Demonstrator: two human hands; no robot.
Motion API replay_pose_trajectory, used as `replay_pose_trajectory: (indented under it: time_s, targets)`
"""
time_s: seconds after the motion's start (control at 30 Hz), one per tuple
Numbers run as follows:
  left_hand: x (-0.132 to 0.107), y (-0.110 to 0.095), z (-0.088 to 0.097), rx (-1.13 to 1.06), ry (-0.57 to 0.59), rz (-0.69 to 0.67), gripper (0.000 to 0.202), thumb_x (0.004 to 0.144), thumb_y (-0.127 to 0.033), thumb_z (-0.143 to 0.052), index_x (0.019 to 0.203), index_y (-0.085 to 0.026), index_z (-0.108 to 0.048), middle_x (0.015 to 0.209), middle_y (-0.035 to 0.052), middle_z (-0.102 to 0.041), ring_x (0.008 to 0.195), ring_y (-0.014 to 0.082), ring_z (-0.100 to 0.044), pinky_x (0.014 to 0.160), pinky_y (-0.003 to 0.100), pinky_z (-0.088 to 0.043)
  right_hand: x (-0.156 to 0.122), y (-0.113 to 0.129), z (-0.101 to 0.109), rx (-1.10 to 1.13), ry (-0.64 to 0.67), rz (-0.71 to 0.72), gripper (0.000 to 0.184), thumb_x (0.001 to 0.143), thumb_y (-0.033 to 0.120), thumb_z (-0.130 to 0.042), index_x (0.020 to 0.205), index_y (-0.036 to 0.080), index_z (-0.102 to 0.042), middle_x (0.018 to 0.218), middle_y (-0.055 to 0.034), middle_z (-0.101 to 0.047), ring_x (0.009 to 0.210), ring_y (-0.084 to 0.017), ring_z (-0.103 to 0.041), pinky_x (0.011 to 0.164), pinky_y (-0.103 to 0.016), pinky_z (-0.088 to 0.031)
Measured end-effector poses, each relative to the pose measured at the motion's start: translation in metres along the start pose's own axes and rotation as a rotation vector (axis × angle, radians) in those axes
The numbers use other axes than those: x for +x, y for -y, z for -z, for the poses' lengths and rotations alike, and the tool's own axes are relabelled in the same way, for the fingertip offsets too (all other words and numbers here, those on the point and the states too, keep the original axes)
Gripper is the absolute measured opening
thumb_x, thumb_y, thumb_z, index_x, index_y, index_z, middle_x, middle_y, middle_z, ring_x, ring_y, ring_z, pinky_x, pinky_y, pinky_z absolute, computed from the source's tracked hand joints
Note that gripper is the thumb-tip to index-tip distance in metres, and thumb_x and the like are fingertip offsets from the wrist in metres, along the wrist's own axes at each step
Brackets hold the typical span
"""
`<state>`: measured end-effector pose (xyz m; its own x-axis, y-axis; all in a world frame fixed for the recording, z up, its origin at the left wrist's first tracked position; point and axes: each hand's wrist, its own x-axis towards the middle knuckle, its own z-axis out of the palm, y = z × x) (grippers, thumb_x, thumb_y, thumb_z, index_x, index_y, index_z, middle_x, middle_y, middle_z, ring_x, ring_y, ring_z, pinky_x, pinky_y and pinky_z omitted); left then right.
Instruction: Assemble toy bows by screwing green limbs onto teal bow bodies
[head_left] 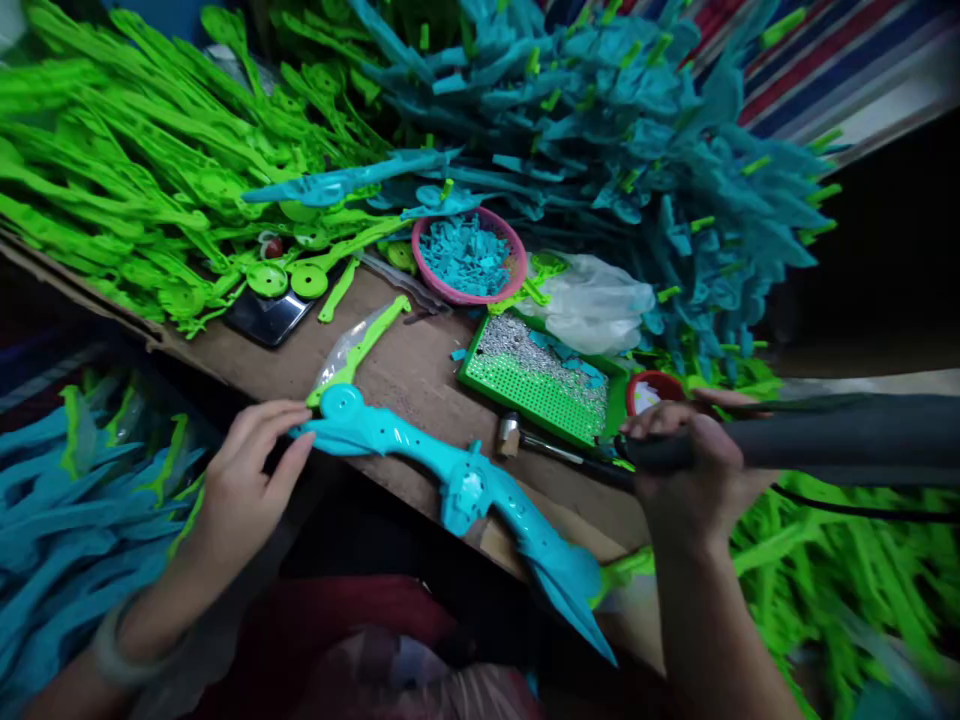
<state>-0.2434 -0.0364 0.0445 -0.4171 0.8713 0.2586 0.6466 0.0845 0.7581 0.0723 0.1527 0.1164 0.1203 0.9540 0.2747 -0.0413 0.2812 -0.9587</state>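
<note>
A turquoise plastic toy bow [427, 455] lies along the front edge of the workbench, with green parts at both of its ends. My left hand [251, 465] pinches the bow's left end between thumb and fingers. My right hand [694, 475] is wrapped round a dark electric screwdriver [817, 440] with a black cable; its tip points left, near the corner of a green tray [547, 395]. Small silvery screws [525, 350] and some turquoise bits lie in that perforated tray. A hammer [510, 435] rests just below it.
A pink bowl [517, 270] holds small turquoise pieces. Beside it are a clear plastic bag [592, 300] and a small red bowl [656, 382]. Green parts [112, 150] are heaped at the back left, turquoise parts [600, 130] at the back. More piles flank the bench.
</note>
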Motion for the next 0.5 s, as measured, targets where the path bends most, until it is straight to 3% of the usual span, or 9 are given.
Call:
replay_pose_trajectory:
  time_s: [0.07, 0.17, 0.2, 0.27, 0.33, 0.37, 0.5]
  targets:
    - [-0.024, -0.005, -0.012, -0.154, -0.131, 0.24, 0.014, 0.087, -0.034, -0.063, 0.096, -0.024, -0.067, 0.112, 0.0055, -0.063, 0.111, 0.0242, -0.059, 0.098, 0.037, -0.046, -0.012, 0.006, -0.003, -0.041, -0.086, -0.009, 0.026, 0.061, 0.018, -0.068, 0.086, 0.026, -0.069, 0.066, 0.0018, -0.061, 0.063, -0.014, -0.058, 0.064, -0.032, -0.048]
    - [-0.057, -0.012, -0.023, -0.574, -0.273, 0.707, 0.033, 0.08, -0.042, -0.071, 0.108, -0.027, -0.061, 0.119, 0.004, -0.058, 0.115, 0.0242, -0.056, 0.086, 0.034, -0.053, -0.047, 0.009, -0.002, -0.109, -0.39, 0.002, 0.018, 0.058, 0.018, -0.072, 0.072, 0.028, -0.067, 0.08, 0.0002, -0.061, 0.074, -0.016, -0.057, 0.063, -0.033, -0.046]
    - [-0.063, -0.014, -0.026, -0.747, -0.239, 0.841, 0.039, 0.08, -0.045, -0.071, 0.112, -0.028, -0.058, 0.119, 0.0037, -0.059, 0.114, 0.0246, -0.057, 0.083, 0.035, -0.055, -0.064, 0.008, -0.001, -0.132, -0.463, -0.021, 0.013, 0.06, 0.019, -0.071, 0.066, 0.029, -0.064, 0.076, 0.0001, -0.057, 0.069, -0.016, -0.054, 0.059, -0.034, -0.045]
    - [-0.066, -0.015, -0.029, -1.01, -0.086, 0.991, 0.042, 0.081, -0.051, -0.069, 0.114, -0.027, -0.058, 0.117, 0.0036, -0.062, 0.112, 0.0252, -0.058, 0.08, 0.038, -0.058, -0.097, 0.005, -0.001, -0.201, -0.433, -0.113, 0.009, 0.068, 0.021, -0.067, 0.065, 0.028, -0.062, 0.069, -0.0004, -0.051, 0.061, -0.017, -0.049, 0.056, -0.037, -0.044]
    - [-0.06, -0.014, -0.031, -1.089, 0.018, 1.011, 0.042, 0.079, -0.054, -0.07, 0.108, -0.023, -0.062, 0.113, 0.0045, -0.065, 0.11, 0.0253, -0.059, 0.079, 0.038, -0.058, -0.125, 0.001, -0.005, -0.322, -0.206, -0.153, 0.008, 0.076, 0.026, -0.066, 0.082, 0.03, -0.064, 0.076, -0.0017, -0.053, 0.066, -0.02, -0.052, 0.062, -0.041, -0.047]
    - [-0.056, -0.014, -0.032, -1.084, 0.031, 1.001, 0.042, 0.078, -0.054, -0.071, 0.103, -0.021, -0.064, 0.109, 0.0047, -0.067, 0.107, 0.0249, -0.06, 0.078, 0.037, -0.058, -0.134, -0.001, -0.01, -0.412, -0.046, -0.107, 0.015, 0.078, 0.028, -0.066, 0.092, 0.031, -0.062, 0.083, -0.0025, -0.054, 0.072, -0.021, -0.055, 0.066, -0.043, -0.049]
    - [-0.046, -0.016, -0.031, -1.035, 0.037, 0.979, 0.042, 0.074, -0.052, -0.075, 0.092, -0.015, -0.066, 0.093, 0.0052, -0.07, 0.096, 0.0229, -0.064, 0.075, 0.033, -0.058, -0.136, -0.009, -0.044, -0.848, 0.706, 0.305, 0.042, 0.083, 0.033, -0.067, 0.121, 0.024, -0.052, 0.113, -0.0116, -0.055, 0.103, -0.03, -0.056, 0.085, -0.051, -0.051]
